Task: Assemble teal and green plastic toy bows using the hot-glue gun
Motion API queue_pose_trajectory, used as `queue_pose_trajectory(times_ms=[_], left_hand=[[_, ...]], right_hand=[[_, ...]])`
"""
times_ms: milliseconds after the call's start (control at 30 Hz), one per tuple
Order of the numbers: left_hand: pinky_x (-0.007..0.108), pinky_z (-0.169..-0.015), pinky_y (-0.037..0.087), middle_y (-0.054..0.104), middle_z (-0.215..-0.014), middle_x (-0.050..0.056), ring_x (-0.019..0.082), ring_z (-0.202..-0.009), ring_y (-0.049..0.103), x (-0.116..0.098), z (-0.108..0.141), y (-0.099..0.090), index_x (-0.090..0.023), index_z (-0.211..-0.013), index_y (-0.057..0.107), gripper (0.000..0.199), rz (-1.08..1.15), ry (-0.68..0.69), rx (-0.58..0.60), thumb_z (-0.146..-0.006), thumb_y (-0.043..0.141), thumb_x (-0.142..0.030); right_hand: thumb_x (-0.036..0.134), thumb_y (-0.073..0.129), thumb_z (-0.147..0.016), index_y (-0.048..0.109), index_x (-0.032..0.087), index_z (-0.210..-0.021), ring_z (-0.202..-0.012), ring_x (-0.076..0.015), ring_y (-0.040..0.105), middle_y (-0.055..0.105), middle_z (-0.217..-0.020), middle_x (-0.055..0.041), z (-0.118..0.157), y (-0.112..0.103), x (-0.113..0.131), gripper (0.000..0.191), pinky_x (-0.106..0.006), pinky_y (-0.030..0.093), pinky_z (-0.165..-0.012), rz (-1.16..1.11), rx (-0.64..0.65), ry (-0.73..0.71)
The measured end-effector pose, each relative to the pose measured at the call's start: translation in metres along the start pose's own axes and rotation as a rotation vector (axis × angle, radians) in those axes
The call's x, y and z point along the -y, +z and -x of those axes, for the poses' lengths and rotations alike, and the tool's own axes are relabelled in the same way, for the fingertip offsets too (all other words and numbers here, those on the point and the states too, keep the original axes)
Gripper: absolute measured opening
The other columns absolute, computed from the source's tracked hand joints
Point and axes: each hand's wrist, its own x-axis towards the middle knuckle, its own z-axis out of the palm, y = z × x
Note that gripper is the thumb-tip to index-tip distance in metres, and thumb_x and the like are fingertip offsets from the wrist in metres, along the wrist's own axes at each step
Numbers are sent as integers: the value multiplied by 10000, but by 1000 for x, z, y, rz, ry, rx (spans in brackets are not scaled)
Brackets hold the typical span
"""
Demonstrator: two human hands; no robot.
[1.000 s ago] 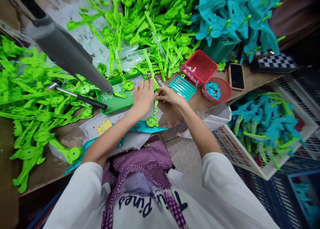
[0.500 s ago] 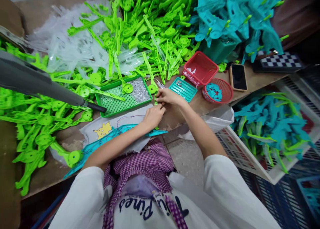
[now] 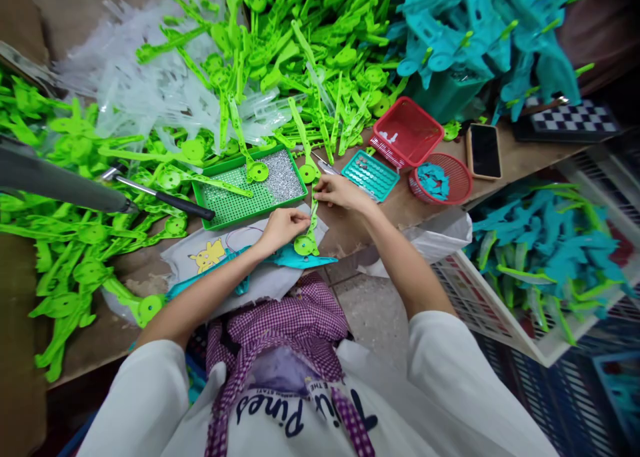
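My right hand (image 3: 337,192) is closed at the upper end of a narrow green plastic part (image 3: 312,227), whose round end lies on a teal plastic piece (image 3: 295,257) near the table's front edge. Left of that part, my left hand (image 3: 284,228) has its fingers pinched together above the teal piece; anything between them is too small to make out. Just behind the hands sits a green tray (image 3: 235,212) with small metal pieces (image 3: 284,177) in its right half. A pointed metal tool (image 3: 326,166) lies behind my right hand.
Green parts (image 3: 310,64) and clear parts (image 3: 150,90) are heaped behind. A hammer (image 3: 175,202) lies left. To the right are a teal tray (image 3: 371,176), red baskets (image 3: 410,134) (image 3: 457,177), a phone (image 3: 484,152) and a filled white crate (image 3: 493,310).
My left hand has moved left, away from my right hand, uncovering the green part's round end. The teal piece has shifted, and the hammer's head now shows beside the grey bar.
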Motion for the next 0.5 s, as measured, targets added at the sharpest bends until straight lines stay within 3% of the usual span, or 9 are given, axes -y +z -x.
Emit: queue_pose_trajectory(times_ms=[100, 300, 400, 500], left_hand=[[260, -661, 479, 755, -746, 24, 138, -641, 623, 1, -4, -2, -144, -959, 804, 218, 62, -20, 32, -779, 727, -239], [290, -719, 448, 768, -781, 40, 152, -688, 629, 2, -7, -9, -167, -835, 802, 124, -81, 48, 9, -794, 715, -246], [282, -689, 431, 747, -733, 36, 148, -670, 615, -3, -13, -14, -158, -785, 790, 96, -62, 12, 87, -774, 714, -216], [265, -647, 428, 731, -701, 37, 138, -645, 602, -8, -20, -17, -152, -737, 777, 63, 111, -83, 180, -733, 738, -202]], right_hand=[[264, 882, -649, 661, 188, -757, -513, -93, 558, 638, -614, 36, 0, -1, 2, 258, -221, 448, -490, 99, 115, -4], [264, 792, -768, 627, 186, -829, -505, -81, 563, 649, -698, 24, 2, -3, 5, 192, -210, 435, -473, 246, 151, 4], [252, 747, -810, 619, 184, -856, -543, -87, 586, 653, -730, 15, 3, -3, 6, 152, -210, 441, -488, 301, 162, -12], [251, 736, -818, 621, 187, -862, -568, -97, 599, 658, -746, 9, 3, -2, 5, 139, -218, 450, -495, 306, 165, -25]])
